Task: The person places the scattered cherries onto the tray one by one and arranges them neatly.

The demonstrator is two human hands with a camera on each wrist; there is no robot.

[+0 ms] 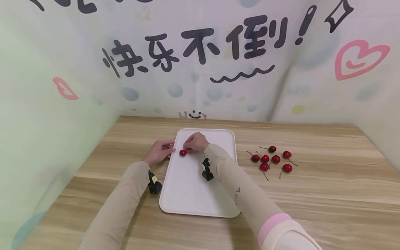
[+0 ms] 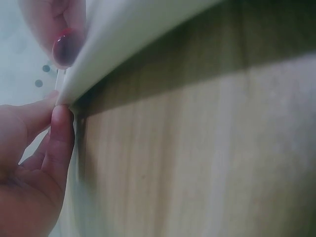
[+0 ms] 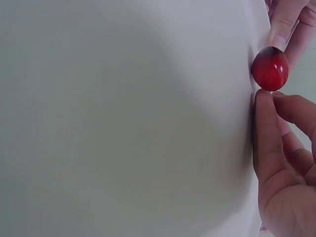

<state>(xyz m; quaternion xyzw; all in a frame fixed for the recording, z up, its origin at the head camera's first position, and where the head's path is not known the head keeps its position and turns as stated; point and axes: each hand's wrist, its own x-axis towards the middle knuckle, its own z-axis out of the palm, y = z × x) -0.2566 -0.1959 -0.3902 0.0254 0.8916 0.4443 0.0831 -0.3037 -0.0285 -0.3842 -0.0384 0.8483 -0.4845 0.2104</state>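
Beige sleeves nearest, stretched forward above wooden surface. White tray lay lengthwise ahead, partly under right sleeve. Left hand held tray's left rim, fingers and thumb gripping edge. Right hand, fingers pinched together, seemed to grip stem of lone cherry at tray's far left. Step in hand looked like setting cherry down; next move likely called for gentle release, tray steadied. Seven more cherries lay right of tray, on surface. Patterned wall stood behind.
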